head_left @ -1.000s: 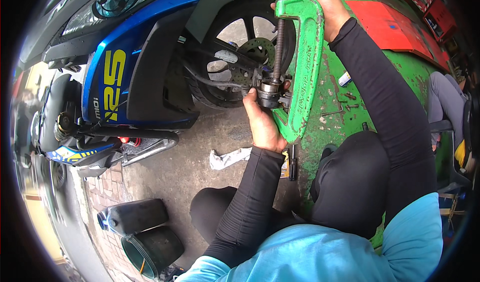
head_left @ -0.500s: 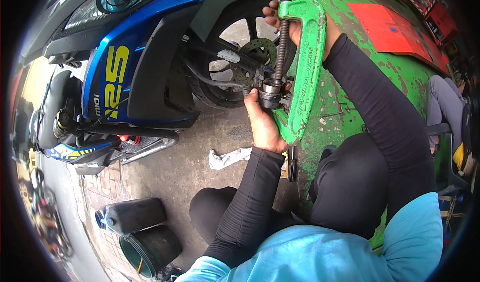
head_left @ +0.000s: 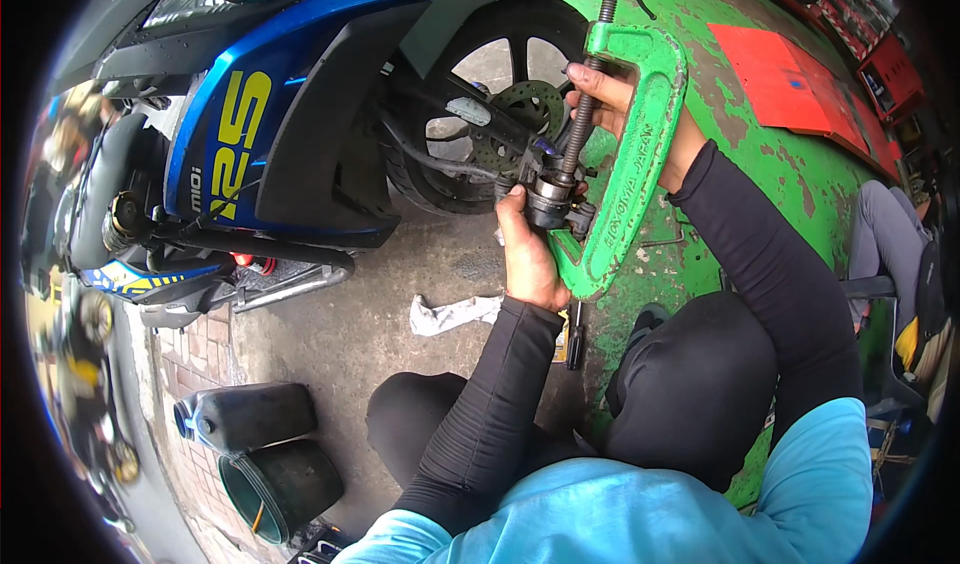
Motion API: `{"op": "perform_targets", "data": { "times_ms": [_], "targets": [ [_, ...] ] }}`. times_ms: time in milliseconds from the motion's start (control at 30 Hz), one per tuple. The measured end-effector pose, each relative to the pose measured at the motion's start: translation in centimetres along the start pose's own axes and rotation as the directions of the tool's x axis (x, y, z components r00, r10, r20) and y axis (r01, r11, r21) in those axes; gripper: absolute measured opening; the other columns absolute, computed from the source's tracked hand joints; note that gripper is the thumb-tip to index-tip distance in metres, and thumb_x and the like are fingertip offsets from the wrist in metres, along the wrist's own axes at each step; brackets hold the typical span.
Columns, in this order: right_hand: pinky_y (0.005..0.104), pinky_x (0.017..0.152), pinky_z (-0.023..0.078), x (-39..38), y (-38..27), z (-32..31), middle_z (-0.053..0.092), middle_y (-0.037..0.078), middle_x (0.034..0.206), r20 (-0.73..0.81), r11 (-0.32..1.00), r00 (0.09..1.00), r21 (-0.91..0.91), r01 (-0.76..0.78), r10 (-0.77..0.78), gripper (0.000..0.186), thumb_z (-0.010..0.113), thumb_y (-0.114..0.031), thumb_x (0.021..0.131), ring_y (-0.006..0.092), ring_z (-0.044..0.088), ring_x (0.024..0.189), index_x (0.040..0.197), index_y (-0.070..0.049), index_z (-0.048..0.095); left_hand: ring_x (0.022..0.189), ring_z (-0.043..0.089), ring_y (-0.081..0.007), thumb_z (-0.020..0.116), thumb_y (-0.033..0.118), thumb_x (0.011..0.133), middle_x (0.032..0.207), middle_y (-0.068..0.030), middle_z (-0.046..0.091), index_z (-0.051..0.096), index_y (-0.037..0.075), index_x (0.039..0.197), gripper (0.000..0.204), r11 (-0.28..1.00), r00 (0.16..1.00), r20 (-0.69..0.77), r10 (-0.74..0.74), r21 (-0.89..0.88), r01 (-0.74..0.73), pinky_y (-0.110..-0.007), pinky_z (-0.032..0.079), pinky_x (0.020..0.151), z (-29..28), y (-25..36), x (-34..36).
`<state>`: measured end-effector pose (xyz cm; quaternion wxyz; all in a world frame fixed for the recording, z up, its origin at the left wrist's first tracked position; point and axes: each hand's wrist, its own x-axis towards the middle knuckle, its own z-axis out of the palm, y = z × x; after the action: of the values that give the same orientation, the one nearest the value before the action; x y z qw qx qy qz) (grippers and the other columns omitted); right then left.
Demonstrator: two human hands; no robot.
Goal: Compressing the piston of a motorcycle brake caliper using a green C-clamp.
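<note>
A green C-clamp (head_left: 641,154) with chipped paint stands nearly upright before me, tilted slightly right. Its threaded screw (head_left: 581,129) runs down onto a dark brake caliper (head_left: 546,208), whose shiny round piston (head_left: 553,186) shows under the screw's tip. My left hand (head_left: 530,256) is closed around the caliper and the clamp's lower jaw, thumb up along the caliper's left side. My right hand (head_left: 612,102) reaches behind the clamp's frame, its thumb and fingers closed about the screw below the upper jaw. The frame hides part of this palm.
A blue and black scooter (head_left: 300,114) stands at the left, its wheel (head_left: 420,179) and brake disc (head_left: 530,109) behind the caliper. A white rag (head_left: 455,314) and a black-handled tool (head_left: 575,344) lie below. A black jug (head_left: 255,414) and bucket (head_left: 290,494) stand lower left; a red sheet (head_left: 790,84) lies upper right.
My right hand has come down from the screw's top end to its shaft inside the clamp. The clamp's upper part has swung a little right and down; my left hand keeps its hold.
</note>
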<state>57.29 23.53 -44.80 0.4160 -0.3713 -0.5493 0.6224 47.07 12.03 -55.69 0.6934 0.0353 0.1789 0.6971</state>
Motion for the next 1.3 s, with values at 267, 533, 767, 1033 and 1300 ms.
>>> {"op": "perform_targets", "data": {
  "times_ms": [267, 533, 767, 1033, 1300],
  "targets": [
    [0.0337, 0.085, 0.059, -1.0, -0.7, 0.9, 0.067, 0.011, 0.104, 0.004, 0.997, 0.998, 0.042, 0.066, -0.066, 0.033, 0.075, -0.024, 0.093, 0.0225, 0.071, 0.097, 0.111, 0.002, 0.063, 0.079, 0.062, -0.0173, 0.041, 0.057, 0.098, 0.095, -0.0078, 0.065, 0.062, 0.008, 0.121, 0.058, 0.998, 0.999, -0.018, -0.042, 0.053, 0.043, -0.037, 0.057, 0.068, 0.3, 0.2, -0.3],
    [0.0392, 0.092, 0.058, -0.6, -1.1, 0.9, 0.068, 0.011, 0.105, 0.099, 0.987, 0.982, 0.042, 0.155, -0.159, 0.030, 0.070, -0.025, 0.097, 0.0258, 0.071, 0.101, 0.114, -0.001, 0.064, 0.067, 0.065, -0.0201, 0.042, 0.060, 0.096, 0.075, -0.0061, 0.061, 0.064, 0.007, 0.118, 0.062, 0.987, 0.999, -0.012, -0.044, 0.152, 0.045, -0.035, 0.057, 0.058, -0.3, 0.9, -0.3],
    [0.0439, 0.098, 0.056, -0.4, -0.6, 0.6, 0.066, 0.017, 0.123, 0.251, 0.964, 0.962, 0.263, 0.037, -0.105, 0.041, 0.061, -0.028, 0.102, 0.0303, 0.067, 0.114, 0.132, 0.000, 0.056, 0.076, 0.071, -0.0332, 0.044, 0.060, 0.095, 0.071, -0.0068, 0.057, 0.063, 0.005, 0.117, 0.062, 0.996, 0.998, -0.023, -0.064, 0.067, 0.066, -0.037, 0.057, 0.055, -0.5, 0.8, -0.1],
    [0.0500, 0.099, 0.056, 0.3, 0.1, 0.2, 0.065, 0.015, 0.123, 0.348, 0.915, 0.926, 0.404, -0.007, -0.146, 0.035, 0.056, -0.023, 0.105, 0.0328, 0.065, 0.118, 0.132, 0.000, 0.055, 0.091, 0.070, -0.0346, 0.045, 0.053, 0.095, 0.088, -0.0090, 0.061, 0.060, 0.004, 0.122, 0.058, 0.995, 0.996, 0.004, -0.094, 0.041, 0.094, -0.046, 0.063, 0.064, -0.2, 1.2, -0.3],
    [0.0565, 0.110, 0.047, 0.8, 0.6, 0.0, 0.064, 0.015, 0.127, 0.363, 0.910, 0.910, 0.413, 0.037, -0.202, 0.037, 0.049, -0.022, 0.107, 0.0378, 0.058, 0.127, 0.136, 0.000, 0.052, 0.099, 0.065, -0.0252, 0.045, 0.047, 0.097, 0.109, -0.0097, 0.064, 0.058, 0.003, 0.128, 0.055, 0.996, 0.992, 0.096, -0.079, 0.044, 0.075, -0.056, 0.063, 0.080, -0.5, 1.8, 0.4]
  ]
}}
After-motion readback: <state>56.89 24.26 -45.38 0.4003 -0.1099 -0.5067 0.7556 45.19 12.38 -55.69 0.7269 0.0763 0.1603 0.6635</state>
